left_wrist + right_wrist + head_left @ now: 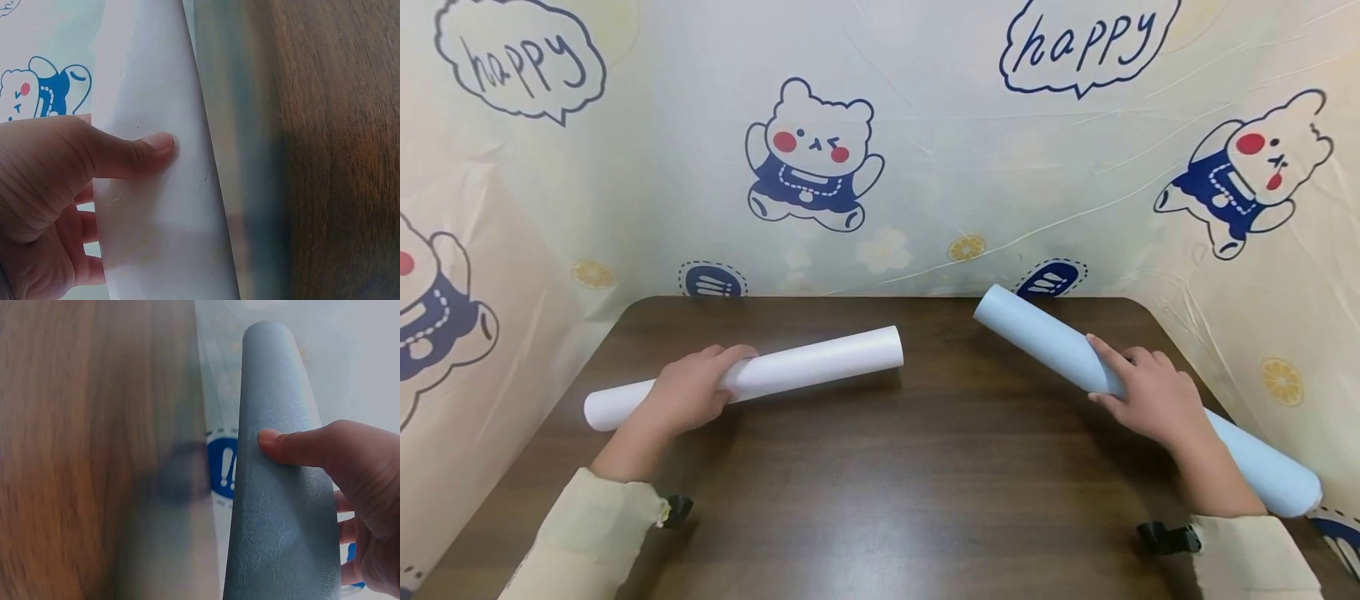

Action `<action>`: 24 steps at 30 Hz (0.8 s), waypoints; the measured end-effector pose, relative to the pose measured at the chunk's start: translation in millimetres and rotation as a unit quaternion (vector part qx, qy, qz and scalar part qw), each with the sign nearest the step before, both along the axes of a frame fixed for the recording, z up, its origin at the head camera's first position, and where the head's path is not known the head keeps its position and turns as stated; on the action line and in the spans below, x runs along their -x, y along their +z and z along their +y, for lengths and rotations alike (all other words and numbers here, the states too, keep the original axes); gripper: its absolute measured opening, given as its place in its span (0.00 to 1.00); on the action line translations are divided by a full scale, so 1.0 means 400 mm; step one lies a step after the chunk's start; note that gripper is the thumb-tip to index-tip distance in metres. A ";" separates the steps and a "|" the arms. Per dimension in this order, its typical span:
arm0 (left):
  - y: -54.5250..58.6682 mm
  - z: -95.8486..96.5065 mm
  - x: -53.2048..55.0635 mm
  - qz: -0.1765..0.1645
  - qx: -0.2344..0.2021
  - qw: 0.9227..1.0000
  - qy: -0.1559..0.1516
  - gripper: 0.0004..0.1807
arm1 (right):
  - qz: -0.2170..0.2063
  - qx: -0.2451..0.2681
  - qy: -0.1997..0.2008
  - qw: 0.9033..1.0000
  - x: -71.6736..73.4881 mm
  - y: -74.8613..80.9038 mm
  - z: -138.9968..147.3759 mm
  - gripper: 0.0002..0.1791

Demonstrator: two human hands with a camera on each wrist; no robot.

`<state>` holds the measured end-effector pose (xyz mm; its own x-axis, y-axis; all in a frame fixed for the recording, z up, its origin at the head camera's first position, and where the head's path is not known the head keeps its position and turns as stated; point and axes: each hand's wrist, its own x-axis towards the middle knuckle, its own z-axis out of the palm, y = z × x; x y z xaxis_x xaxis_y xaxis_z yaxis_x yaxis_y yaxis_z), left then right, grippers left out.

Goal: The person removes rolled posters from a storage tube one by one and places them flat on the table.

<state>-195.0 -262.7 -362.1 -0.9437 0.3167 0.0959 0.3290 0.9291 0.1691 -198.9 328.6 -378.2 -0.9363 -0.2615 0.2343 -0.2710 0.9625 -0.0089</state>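
Observation:
My left hand point(696, 390) grips a white roll point(816, 363) of sheet material around its middle, at the left of the table. Its right end tips slightly toward the back, and a shadow falls beneath it. In the left wrist view the thumb lies across the white roll point(162, 219), with the other fingers partly hidden behind. On the right side, my right hand point(1157, 398) holds a light blue roll point(1045, 337), slanting from back centre to front right. Fine creases mark the blue roll point(275, 519) in the right wrist view, where the thumb presses its near face.
Both rolls are over a dark brown wooden table point(850, 500). A pale curtain point(940, 167) printed with bears and lettering surrounds its back and sides. Small black devices sit by the left cuff point(602, 508) and right cuff point(1251, 554).

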 end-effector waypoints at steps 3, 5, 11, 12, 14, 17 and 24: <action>-0.002 -0.002 -0.001 0.001 -0.001 1.000 -0.002 0.34 | -0.021 0.006 -0.019 1.000 0.004 -0.008 0.021 0.52; -0.003 -0.003 0.000 0.003 -0.001 1.000 -0.002 0.34 | -0.033 0.009 -0.031 0.999 0.006 -0.014 0.035 0.52; -0.009 -0.008 -0.002 -0.001 0.001 1.000 -0.003 0.33 | -0.052 0.016 -0.045 0.998 0.013 -0.026 0.081 0.52; -0.009 -0.009 -0.002 -0.002 0.002 1.000 -0.002 0.33 | -0.050 0.016 -0.046 0.998 0.014 -0.028 0.089 0.52; -0.010 -0.011 -0.003 -0.003 0.002 1.000 -0.001 0.34 | -0.048 0.018 -0.049 0.997 0.016 -0.034 0.103 0.52; -0.013 -0.014 -0.002 0.002 0.003 1.000 -0.001 0.34 | -0.056 0.020 -0.063 0.996 0.019 -0.038 0.121 0.53; -0.019 -0.018 -0.002 0.008 0.002 1.000 -0.004 0.34 | -0.081 0.024 -0.084 0.993 0.028 -0.033 0.152 0.53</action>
<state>-194.3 -270.1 -369.8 -0.9395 0.3245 0.1093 0.3388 0.9273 0.1594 -210.0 389.2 -391.3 -0.9921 -0.0912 0.0861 -0.0985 0.9915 -0.0855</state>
